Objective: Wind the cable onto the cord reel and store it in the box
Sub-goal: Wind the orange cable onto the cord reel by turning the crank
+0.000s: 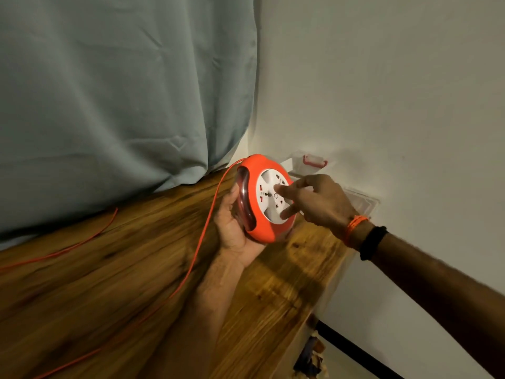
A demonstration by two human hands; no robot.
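Orange cord reel held above the tabletop, left hand grip wrapped around its 8 o'clock edge, right hand fingers on its white face, not clasping, cable trailing toward 7 o'clock, clear box at 3 o'clock.

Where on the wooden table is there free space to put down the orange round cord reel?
The wooden table is bare near its right edge, below the left hand holding the orange round cord reel. The thin orange cable crosses the left half. The far corner is crowded by the clear plastic box and the right hand.
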